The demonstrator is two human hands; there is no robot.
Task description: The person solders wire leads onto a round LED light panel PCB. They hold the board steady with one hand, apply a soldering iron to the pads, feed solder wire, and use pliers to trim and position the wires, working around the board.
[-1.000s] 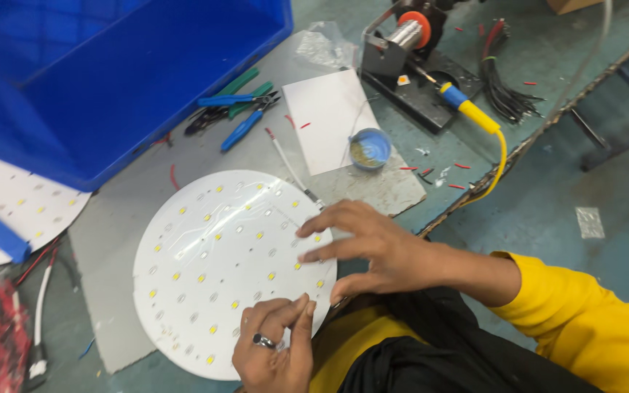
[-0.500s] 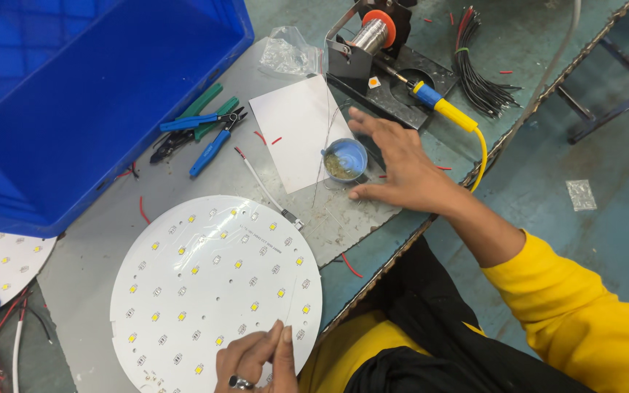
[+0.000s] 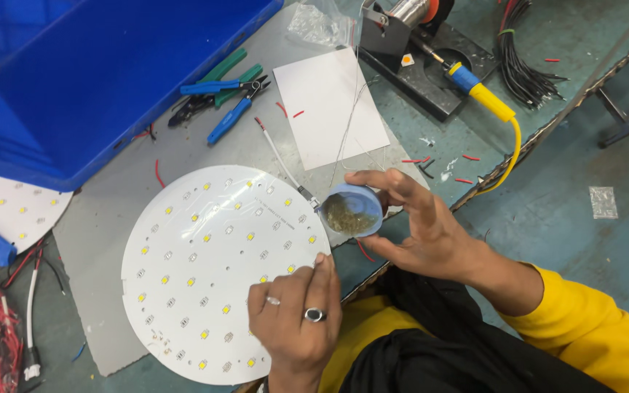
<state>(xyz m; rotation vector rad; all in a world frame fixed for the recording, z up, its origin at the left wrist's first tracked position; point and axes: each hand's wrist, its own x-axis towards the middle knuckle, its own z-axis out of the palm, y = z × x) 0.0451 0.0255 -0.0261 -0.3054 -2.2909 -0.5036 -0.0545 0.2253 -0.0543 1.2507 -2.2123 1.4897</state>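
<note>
A round white LED board lies on a grey mat in front of me. My left hand, with a ring on one finger, rests fingers down on the board's near right edge. My right hand holds a small pale blue round tin of yellowish paste, tilted, just past the board's right edge. A thin white wire runs from the mat to the board's rim beside the tin.
A large blue bin fills the back left. Blue and green pliers lie beside it, next to a white card. A soldering iron with a yellow grip and its stand sit at the back right, near the table's edge. Another LED board lies at left.
My right hand went from the board to the blue tin at the back, picked it up and brought it next to the board. The left hand stayed on the board's near edge.
</note>
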